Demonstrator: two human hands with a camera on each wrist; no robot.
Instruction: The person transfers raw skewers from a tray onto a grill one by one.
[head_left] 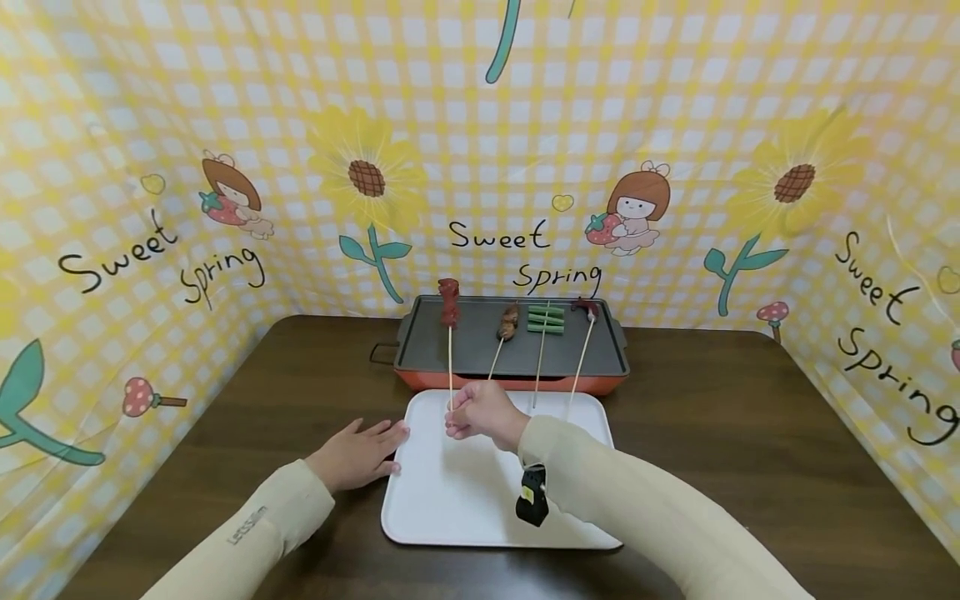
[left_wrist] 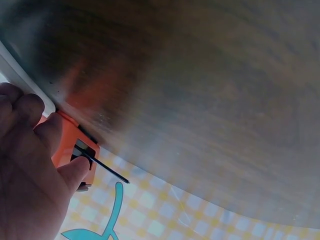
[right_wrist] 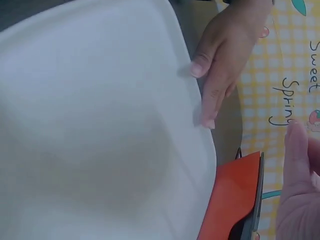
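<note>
In the head view my right hand (head_left: 483, 412) pinches the bare stick end of a skewer with red pieces (head_left: 448, 304). That skewer's top reaches past the back edge of the electric griddle (head_left: 480, 354); contact with its plate I cannot tell. A brown skewer (head_left: 508, 322), a green vegetable skewer (head_left: 546, 318) and a dark red and white skewer (head_left: 587, 311) lie on the griddle, sticks pointing toward me. My left hand (head_left: 352, 454) touches the left rim of a white tray (head_left: 450, 508) with its fingers extended. The right wrist view shows part of my right hand (right_wrist: 297, 185), but not the skewer.
The griddle has an orange body (left_wrist: 65, 140) and a thin wire handle (head_left: 382, 354) on its left. Its front edge stands close behind the tray. Dark wood table (head_left: 720, 417) spreads to both sides. A yellow checked cloth (head_left: 480, 125) hangs behind and at the sides.
</note>
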